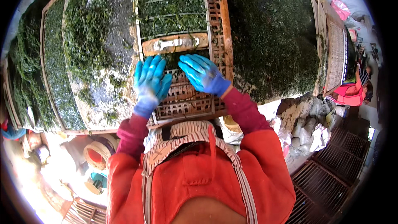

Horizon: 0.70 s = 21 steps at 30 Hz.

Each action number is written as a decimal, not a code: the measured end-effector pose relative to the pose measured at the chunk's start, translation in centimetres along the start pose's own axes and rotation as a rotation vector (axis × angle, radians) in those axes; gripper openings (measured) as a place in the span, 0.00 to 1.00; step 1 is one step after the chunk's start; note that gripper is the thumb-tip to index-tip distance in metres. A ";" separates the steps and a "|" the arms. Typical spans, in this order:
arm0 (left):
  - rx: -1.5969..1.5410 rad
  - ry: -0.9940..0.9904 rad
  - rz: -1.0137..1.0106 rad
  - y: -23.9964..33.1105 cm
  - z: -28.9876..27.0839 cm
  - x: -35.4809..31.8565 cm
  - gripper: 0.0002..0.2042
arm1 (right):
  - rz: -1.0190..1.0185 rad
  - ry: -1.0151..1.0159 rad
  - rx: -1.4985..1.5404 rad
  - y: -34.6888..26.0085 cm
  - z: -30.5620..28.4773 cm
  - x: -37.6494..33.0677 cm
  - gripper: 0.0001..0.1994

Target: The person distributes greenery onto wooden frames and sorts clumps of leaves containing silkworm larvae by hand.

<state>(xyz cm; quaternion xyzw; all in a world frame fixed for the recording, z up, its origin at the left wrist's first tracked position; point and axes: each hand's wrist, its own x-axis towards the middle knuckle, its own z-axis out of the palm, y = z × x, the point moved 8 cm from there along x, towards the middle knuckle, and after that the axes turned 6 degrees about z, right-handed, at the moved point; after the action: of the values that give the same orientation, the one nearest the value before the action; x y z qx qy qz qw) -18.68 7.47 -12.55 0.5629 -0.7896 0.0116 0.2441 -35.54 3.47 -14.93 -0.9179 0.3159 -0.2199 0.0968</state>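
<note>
striped apron straps [195, 135] over a red jacket [199, 174] lie nearest. above them, the left hand [150, 84] and right hand [203, 74], both in blue gloves, rest open and flat on a bamboo tray [186, 99]. beyond the fingers, a wooden slat [176, 43] crosses the tray, then green seaweed [170, 4] spread over it.

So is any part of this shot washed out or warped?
Head view: sunlight blows out the ground at lower left; fisheye bends the woven bamboo tray and the mats' edges toward the dark rim; both blue-gloved hands, left hand and right hand, stay sharp.
</note>
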 end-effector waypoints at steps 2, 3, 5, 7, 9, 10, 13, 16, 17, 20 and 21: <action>0.005 0.118 -0.046 -1.4 -1.8 -0.8 0.22 | 0.066 -0.033 -0.019 1.1 -0.1 -0.6 0.23; -0.041 0.185 -0.076 -1.9 -2.8 -1.0 0.22 | -0.006 -0.043 -0.115 1.2 0.5 -0.7 0.24; -0.022 0.145 -0.034 -1.2 -2.7 -0.2 0.25 | 0.086 0.014 -0.102 1.1 0.7 -0.5 0.23; -0.064 0.059 0.079 1.2 -0.1 1.1 0.28 | 0.100 -0.019 -0.109 0.5 1.0 -0.1 0.23; 0.007 -0.510 -0.034 1.6 6.1 0.6 0.32 | 0.085 0.005 -0.023 0.9 0.3 -0.1 0.23; 0.001 -0.464 -0.002 1.6 6.2 0.3 0.31 | 0.063 0.045 0.075 1.5 -0.7 -0.5 0.24; -0.083 -0.045 0.093 0.3 3.1 0.1 0.28 | 0.124 0.303 0.076 5.2 -5.0 -3.2 0.27; -0.174 0.101 0.073 0.7 0.6 1.0 0.27 | 0.224 0.376 0.059 6.0 -5.9 -3.5 0.27; -0.307 0.179 0.091 1.2 0.9 1.5 0.28 | 0.222 0.403 0.080 5.6 -5.9 -3.0 0.26; -0.102 -0.184 0.182 4.7 5.4 2.8 0.30 | 0.081 0.032 -0.137 3.2 0.4 -2.7 0.19; -0.015 -0.332 0.180 4.5 7.6 2.3 0.29 | 0.102 -0.008 -0.155 3.5 1.2 -3.0 0.18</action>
<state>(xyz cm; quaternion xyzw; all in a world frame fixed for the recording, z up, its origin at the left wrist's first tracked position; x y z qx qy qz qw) -26.08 4.84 -17.18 0.4823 -0.8663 -0.0655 0.1125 -38.98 2.64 -18.11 -0.9061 0.3781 -0.1861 0.0378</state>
